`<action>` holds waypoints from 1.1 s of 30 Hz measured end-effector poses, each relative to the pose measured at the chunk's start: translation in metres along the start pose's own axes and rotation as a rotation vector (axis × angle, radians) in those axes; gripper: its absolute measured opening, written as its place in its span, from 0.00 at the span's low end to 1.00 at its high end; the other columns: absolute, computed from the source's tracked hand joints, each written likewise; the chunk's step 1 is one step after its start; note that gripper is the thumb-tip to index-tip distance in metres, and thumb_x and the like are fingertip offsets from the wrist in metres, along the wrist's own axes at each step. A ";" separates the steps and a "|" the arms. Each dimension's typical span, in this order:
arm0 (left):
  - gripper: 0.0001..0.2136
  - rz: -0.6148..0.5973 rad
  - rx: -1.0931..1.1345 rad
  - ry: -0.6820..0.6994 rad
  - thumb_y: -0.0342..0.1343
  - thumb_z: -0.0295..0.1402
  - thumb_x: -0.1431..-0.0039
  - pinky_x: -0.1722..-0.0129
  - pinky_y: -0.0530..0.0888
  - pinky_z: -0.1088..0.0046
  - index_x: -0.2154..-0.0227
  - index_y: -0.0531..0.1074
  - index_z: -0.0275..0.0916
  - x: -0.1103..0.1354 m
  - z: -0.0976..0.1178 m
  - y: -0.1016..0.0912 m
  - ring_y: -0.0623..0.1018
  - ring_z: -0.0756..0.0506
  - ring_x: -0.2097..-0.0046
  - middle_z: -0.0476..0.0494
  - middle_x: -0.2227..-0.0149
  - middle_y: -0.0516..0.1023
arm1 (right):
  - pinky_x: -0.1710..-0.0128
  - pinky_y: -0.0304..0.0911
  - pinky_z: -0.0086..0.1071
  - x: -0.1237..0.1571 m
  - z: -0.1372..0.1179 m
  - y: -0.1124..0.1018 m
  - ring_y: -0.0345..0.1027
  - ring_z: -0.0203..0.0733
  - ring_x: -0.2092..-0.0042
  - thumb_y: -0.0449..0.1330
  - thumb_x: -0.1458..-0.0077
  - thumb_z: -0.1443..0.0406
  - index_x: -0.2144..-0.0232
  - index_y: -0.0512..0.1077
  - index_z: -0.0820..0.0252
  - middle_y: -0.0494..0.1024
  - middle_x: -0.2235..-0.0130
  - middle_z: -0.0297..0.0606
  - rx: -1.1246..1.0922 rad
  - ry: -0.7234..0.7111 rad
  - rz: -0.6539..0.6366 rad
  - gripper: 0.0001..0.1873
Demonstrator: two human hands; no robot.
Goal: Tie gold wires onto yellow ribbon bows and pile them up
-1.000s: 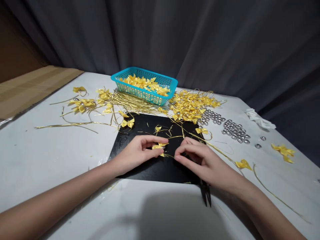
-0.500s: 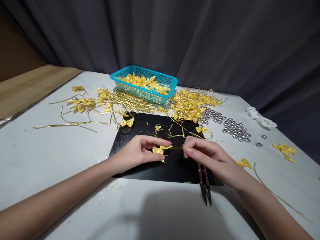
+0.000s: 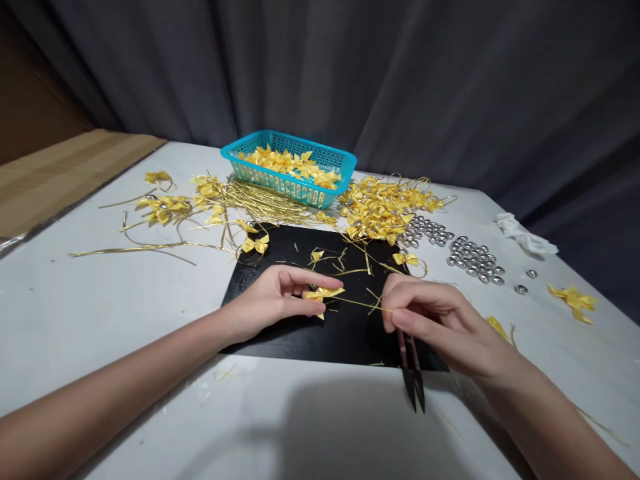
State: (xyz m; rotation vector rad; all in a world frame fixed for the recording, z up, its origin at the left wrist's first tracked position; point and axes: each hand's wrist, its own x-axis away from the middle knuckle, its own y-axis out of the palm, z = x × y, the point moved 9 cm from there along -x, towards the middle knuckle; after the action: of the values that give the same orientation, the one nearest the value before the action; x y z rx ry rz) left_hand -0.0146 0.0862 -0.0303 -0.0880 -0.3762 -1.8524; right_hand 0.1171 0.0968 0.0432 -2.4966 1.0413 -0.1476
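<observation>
Over the black mat [image 3: 290,340], my left hand [image 3: 275,297] pinches a yellow ribbon bow [image 3: 320,294] between thumb and fingers. A thin gold cord [image 3: 361,303] runs straight from the bow to my right hand [image 3: 425,307], whose thumb and forefinger are closed on its end. Thread snips [image 3: 411,377] lie under my right hand, blades pointing toward me over the mat's front edge; their handles are partly hidden. Cord scraps and a small yellow piece of ribbon [image 3: 317,256] lie on the mat beyond my hands.
A turquoise basket [image 3: 235,162] of yellow bows stands at the back, gold cords [image 3: 265,203] before it. Right of it are a heap of bows [image 3: 377,210] and silver beads [image 3: 475,260]. More bows [image 3: 165,210] lie left. A crumpled white cloth [image 3: 525,235] sits far right.
My right hand has moved to the right and slightly toward me, so a longer stretch of cord shows between the hands. The bow has tilted in my left fingers.
</observation>
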 end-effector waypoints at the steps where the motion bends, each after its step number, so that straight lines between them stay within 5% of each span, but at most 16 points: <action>1: 0.16 0.003 -0.018 -0.003 0.64 0.27 0.56 0.74 0.65 0.80 0.61 0.78 0.41 0.000 0.000 -0.001 0.71 0.54 0.75 0.52 0.77 0.75 | 0.78 0.54 0.26 0.000 0.000 -0.002 0.60 0.31 0.75 0.54 0.42 0.59 0.75 0.72 0.58 0.66 0.74 0.35 0.046 0.010 0.006 0.14; 4: 0.18 -0.014 -0.074 -0.012 0.65 0.29 0.56 0.75 0.64 0.79 0.59 0.77 0.41 0.001 0.002 0.001 0.71 0.53 0.75 0.52 0.78 0.75 | 0.76 0.56 0.26 0.001 0.003 -0.011 0.59 0.33 0.73 0.54 0.43 0.59 0.59 0.74 0.50 0.64 0.74 0.34 0.224 0.031 0.024 0.12; 7: 0.15 -0.049 -0.145 0.010 0.61 0.30 0.51 0.72 0.67 0.78 0.58 0.76 0.40 0.003 0.006 0.006 0.74 0.52 0.71 0.46 0.68 0.79 | 0.73 0.58 0.28 0.003 0.007 -0.038 0.58 0.33 0.71 0.56 0.45 0.59 0.44 0.60 0.41 0.63 0.68 0.34 0.256 0.059 0.164 0.25; 11: 0.12 -0.041 -0.210 0.065 0.56 0.29 0.47 0.71 0.68 0.77 0.59 0.76 0.39 0.003 0.013 0.006 0.74 0.52 0.71 0.42 0.60 0.79 | 0.79 0.49 0.25 0.019 0.018 -0.099 0.51 0.28 0.75 0.61 0.50 0.62 0.45 0.57 0.42 0.57 0.65 0.34 0.068 0.097 0.652 0.31; 14: 0.12 -0.025 -0.235 0.095 0.56 0.29 0.47 0.71 0.69 0.77 0.60 0.76 0.39 0.001 0.015 0.003 0.74 0.52 0.72 0.41 0.58 0.79 | 0.82 0.39 0.25 0.026 0.030 -0.118 0.44 0.26 0.78 0.63 0.53 0.65 0.50 0.59 0.45 0.55 0.69 0.31 -0.209 0.103 0.835 0.29; 20: 0.14 -0.022 -0.265 0.068 0.57 0.29 0.49 0.70 0.69 0.76 0.58 0.75 0.34 -0.001 0.012 -0.002 0.73 0.52 0.73 0.40 0.65 0.80 | 0.84 0.37 0.21 0.021 0.047 -0.110 0.40 0.24 0.80 0.68 0.63 0.64 0.59 0.63 0.50 0.53 0.74 0.26 -0.431 0.180 0.851 0.27; 25: 0.14 -0.026 -0.214 0.064 0.59 0.27 0.53 0.71 0.69 0.75 0.61 0.76 0.34 -0.003 0.014 -0.004 0.72 0.52 0.75 0.48 0.78 0.76 | 0.85 0.38 0.21 0.026 0.058 -0.115 0.38 0.25 0.81 0.68 0.63 0.62 0.64 0.61 0.50 0.50 0.76 0.25 -0.520 0.086 0.953 0.24; 30: 0.15 0.088 -0.218 0.099 0.58 0.26 0.56 0.71 0.70 0.75 0.62 0.76 0.33 -0.006 0.009 -0.011 0.72 0.52 0.74 0.42 0.65 0.77 | 0.84 0.47 0.25 0.021 0.067 -0.121 0.47 0.26 0.81 0.61 0.56 0.50 0.58 0.56 0.50 0.59 0.69 0.29 -0.068 0.135 0.919 0.26; 33: 0.17 0.146 -0.253 0.062 0.52 0.22 0.58 0.73 0.69 0.76 0.61 0.74 0.33 -0.007 -0.001 -0.016 0.71 0.53 0.76 0.48 0.73 0.74 | 0.79 0.54 0.30 0.014 0.068 -0.128 0.55 0.31 0.78 0.62 0.60 0.54 0.61 0.61 0.56 0.62 0.65 0.35 0.212 0.195 0.937 0.25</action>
State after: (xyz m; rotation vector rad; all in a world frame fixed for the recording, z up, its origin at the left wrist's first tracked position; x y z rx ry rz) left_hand -0.0270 0.0968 -0.0360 -0.2242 -0.0881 -1.7454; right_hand 0.2283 0.1906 0.0356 -1.6129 2.0232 -0.1963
